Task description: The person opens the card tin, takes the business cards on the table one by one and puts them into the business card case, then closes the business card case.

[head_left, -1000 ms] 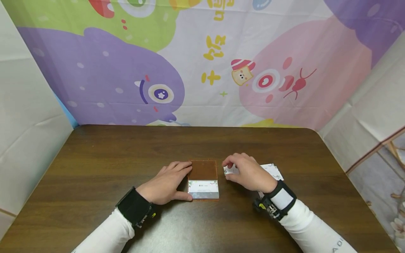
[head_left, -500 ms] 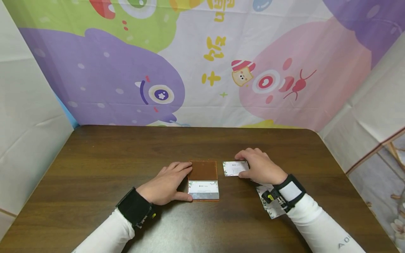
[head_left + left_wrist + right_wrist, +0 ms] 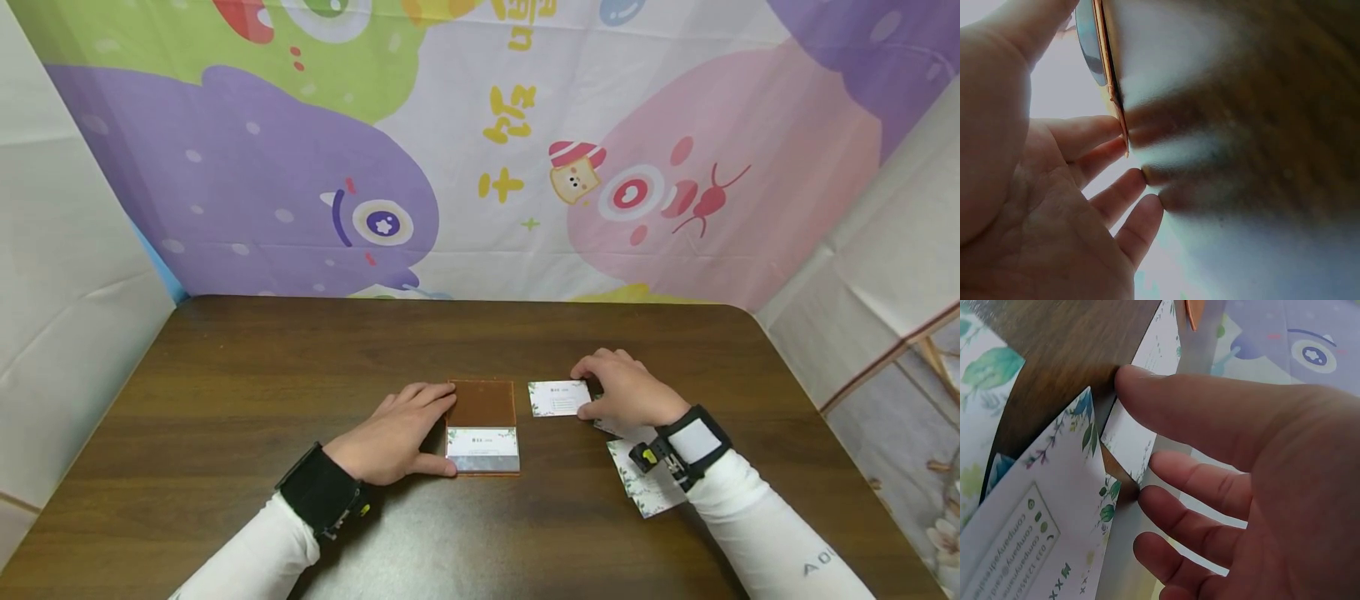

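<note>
An unfolded brown card holder [image 3: 482,402] lies on the table, a white business card [image 3: 482,440] with leafy corners tucked in its clear lower pocket. Along its left edge rests my left hand [image 3: 390,437], thumb at the bottom corner and forefinger at the top one. The left wrist view shows those fingers loosely spread beside the holder's edge [image 3: 1112,90]. To the right, my right hand [image 3: 633,393] holds another business card [image 3: 553,399] by its right end, thumb on the near long edge and forefinger on the far one. That card lies close to the tabletop.
Several more leaf-printed business cards [image 3: 652,487] lie overlapping under the right wrist; the right wrist view shows printed contact lines on one card [image 3: 1029,494]. The brown wooden table [image 3: 300,350] ends at a cartoon-printed cloth [image 3: 487,250] behind.
My right hand has moved right, off the middle of the single card to its right end, uncovering its print. The left hand and the card holder have stayed put.
</note>
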{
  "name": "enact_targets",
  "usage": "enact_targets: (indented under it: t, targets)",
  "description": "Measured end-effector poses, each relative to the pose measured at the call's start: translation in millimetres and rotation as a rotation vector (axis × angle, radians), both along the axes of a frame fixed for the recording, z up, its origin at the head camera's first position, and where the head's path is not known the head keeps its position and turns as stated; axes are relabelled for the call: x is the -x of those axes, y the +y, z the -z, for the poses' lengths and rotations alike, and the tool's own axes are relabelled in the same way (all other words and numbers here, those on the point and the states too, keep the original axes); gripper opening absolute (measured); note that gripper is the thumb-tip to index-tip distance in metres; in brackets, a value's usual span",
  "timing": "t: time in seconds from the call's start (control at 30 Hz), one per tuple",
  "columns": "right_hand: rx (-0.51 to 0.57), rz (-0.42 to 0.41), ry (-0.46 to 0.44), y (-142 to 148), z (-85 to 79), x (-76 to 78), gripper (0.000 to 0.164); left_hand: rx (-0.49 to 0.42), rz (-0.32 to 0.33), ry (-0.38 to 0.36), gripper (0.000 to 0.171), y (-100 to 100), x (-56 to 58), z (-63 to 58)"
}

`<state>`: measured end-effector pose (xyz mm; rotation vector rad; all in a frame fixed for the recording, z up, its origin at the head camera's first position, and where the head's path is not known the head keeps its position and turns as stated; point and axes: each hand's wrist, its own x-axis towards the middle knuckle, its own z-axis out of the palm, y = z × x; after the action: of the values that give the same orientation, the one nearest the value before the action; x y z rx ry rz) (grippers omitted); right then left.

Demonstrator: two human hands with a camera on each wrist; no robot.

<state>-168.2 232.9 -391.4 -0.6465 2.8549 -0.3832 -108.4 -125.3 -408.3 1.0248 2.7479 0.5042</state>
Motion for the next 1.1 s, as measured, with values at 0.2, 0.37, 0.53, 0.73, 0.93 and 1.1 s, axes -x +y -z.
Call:
enact_targets:
  t: [0.2, 0.37, 0.53, 0.73, 0.93, 1.1]
  targets:
    - [0.016, -0.003, -0.014, 0.5, -0.6, 3.3, 0.047, 0.007, -0.002, -0.003, 0.095, -0.1, 0.1, -0.3]
    - [0.032, 0.017, -0.041, 0.8, 1.6, 7.8, 0.047, 0.011, -0.003, -0.011, 0.095, -0.2, -0.2, -1.9]
    - [0.079, 0.056, -0.078, 0.9, 4.4, 9.8, 0.046, 0.021, -0.002, -0.012, 0.095, -0.3, -0.4, -1.8]
    - [0.176, 0.071, -0.088, 1.4, 4.8, 9.3, 0.032, 0.013, -0.001, -0.013, 0.095, -0.3, -0.6, -1.4]
    - [0.237, 0.078, -0.045, 0.9, -0.7, 7.8, 0.011, 0.015, -0.006, -0.008, 0.095, -0.4, -0.2, -1.1]
    - [0.275, 0.08, -0.04, 0.7, -5.0, 7.2, 0.007, 0.017, -0.007, -0.01, 0.095, -0.6, -0.2, -0.7]
